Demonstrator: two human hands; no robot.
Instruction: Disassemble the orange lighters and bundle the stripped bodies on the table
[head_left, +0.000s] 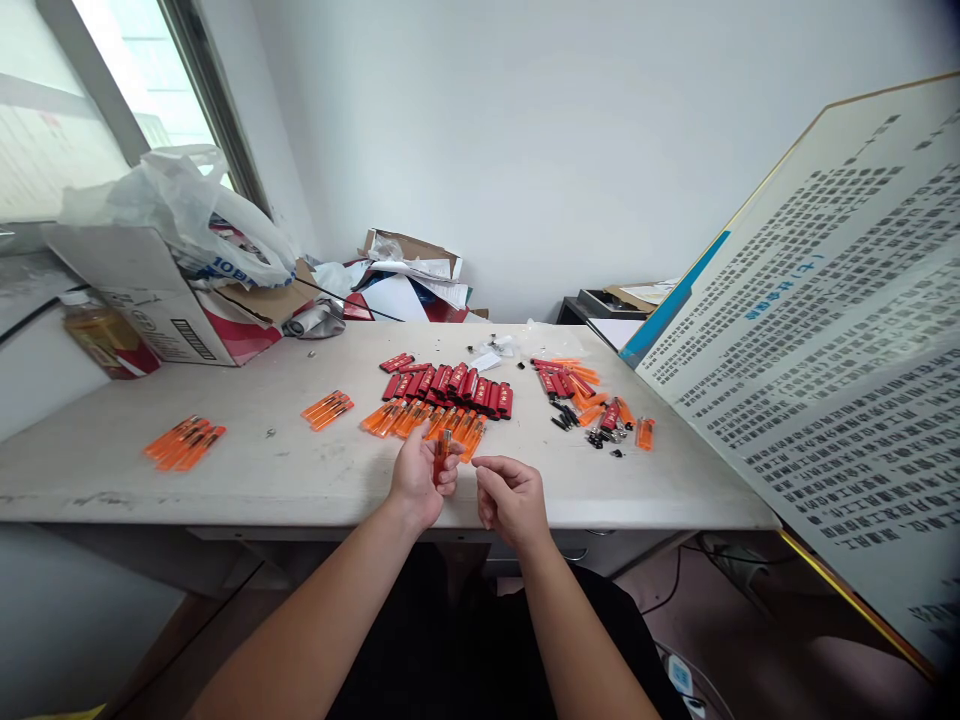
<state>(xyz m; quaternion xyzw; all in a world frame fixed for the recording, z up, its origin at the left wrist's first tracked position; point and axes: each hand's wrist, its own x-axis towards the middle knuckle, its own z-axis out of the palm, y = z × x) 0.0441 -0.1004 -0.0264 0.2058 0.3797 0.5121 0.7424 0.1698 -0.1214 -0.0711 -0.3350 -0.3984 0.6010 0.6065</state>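
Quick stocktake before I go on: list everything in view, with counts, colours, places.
table: one, off-white, foreground
red lighters: one row, uncounted, table centre
orange lighters: one row, in front of red lighters
small orange bundle: one, left of centre
larger orange bundle: one, table's left end
mixed heap: one, red, orange, black parts, right of centre
cardboard box: one, white-red, back left
bottle: one, amber, far left
printed board: one, white, leaning at right
held lighter: one, orange-red, upright
left hand: one, grips held lighter
right hand: one, fingers curled, beside it

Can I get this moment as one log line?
left hand: holds lighter upright | right hand: close beside it | table: rows of lighters
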